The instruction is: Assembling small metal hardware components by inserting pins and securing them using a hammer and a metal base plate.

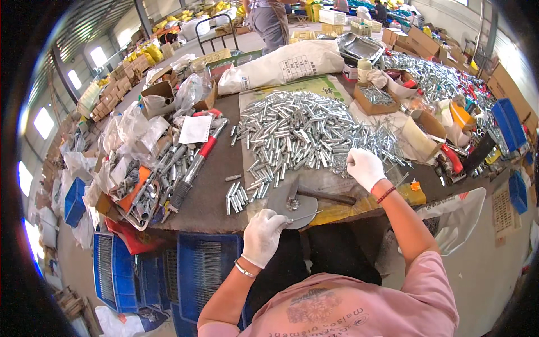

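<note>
My left hand (pixel 265 238), in a white glove, pinches a thin metal rod (pixel 305 217) at the table's near edge. The rod points right across a rounded grey plate (pixel 278 197). On that plate rests the head of a hammer (pixel 331 195), its dark handle lying toward the right. My right hand (pixel 365 168), also gloved, is closed at the near right side of a big pile of short silvery metal sleeves (pixel 297 132). Whatever its fingers hold is hidden. A small group of sleeves (pixel 236 197) lies apart, left of the plate.
Plastic bags and metal tools (pixel 168 168) crowd the left side. A cardboard box of small metal parts (pixel 376 100) and a white sack (pixel 283 67) stand behind the pile. Blue crates of rods (pixel 238 281) sit below left. Farther back stands another person (pixel 269 25).
</note>
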`<state>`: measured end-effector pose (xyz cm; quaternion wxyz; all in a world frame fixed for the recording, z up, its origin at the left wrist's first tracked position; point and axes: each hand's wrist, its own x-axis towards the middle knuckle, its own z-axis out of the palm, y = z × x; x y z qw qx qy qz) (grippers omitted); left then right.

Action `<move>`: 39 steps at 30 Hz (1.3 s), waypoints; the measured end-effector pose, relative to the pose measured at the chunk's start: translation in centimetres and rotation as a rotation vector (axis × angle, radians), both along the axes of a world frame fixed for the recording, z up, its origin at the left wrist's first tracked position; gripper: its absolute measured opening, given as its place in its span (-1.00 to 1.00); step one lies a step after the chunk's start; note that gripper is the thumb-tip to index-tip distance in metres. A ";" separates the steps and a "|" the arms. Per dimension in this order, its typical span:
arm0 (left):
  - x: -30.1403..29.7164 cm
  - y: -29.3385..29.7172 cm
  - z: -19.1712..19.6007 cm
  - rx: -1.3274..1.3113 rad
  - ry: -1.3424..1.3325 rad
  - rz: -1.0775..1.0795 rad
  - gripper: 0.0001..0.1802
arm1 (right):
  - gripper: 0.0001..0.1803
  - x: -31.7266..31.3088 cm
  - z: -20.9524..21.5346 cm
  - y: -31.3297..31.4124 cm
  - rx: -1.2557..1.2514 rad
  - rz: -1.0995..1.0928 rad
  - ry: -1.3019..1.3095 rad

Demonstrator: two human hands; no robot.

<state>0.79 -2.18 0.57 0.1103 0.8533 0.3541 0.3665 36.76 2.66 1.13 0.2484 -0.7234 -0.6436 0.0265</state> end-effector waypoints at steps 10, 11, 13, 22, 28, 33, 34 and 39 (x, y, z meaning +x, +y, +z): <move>-0.1 -0.5 -0.1 -0.003 -0.008 -0.001 -0.84 | -0.71 -1.7 2.1 -1.8 0.148 0.101 0.085; -0.1 -0.5 -0.1 -0.005 -0.008 -0.004 -0.84 | -0.68 -1.7 2.0 -1.5 0.196 0.140 0.105; 0.0 -0.6 -0.1 -0.013 -0.008 0.002 -0.83 | -0.67 -1.6 1.9 -1.6 0.130 0.137 0.220; 0.1 0.3 -0.3 -0.006 0.004 -0.004 -0.84 | -0.59 -3.9 3.2 -2.7 -0.233 0.286 1.607; 0.4 0.3 0.1 -0.007 0.002 -0.012 -0.80 | -0.51 -4.8 2.7 -3.3 -0.312 0.342 1.793; 0.5 -0.2 0.4 0.003 0.005 -0.007 -0.80 | -0.51 -5.3 3.5 -3.9 -0.306 0.382 1.746; 0.6 -0.3 0.4 0.001 0.013 0.001 -0.79 | -0.51 -5.5 3.7 -4.0 -0.294 0.387 1.728; 0.4 -0.3 0.0 0.012 0.013 -0.014 -0.79 | -0.53 -5.4 3.0 -4.0 -0.308 0.391 1.776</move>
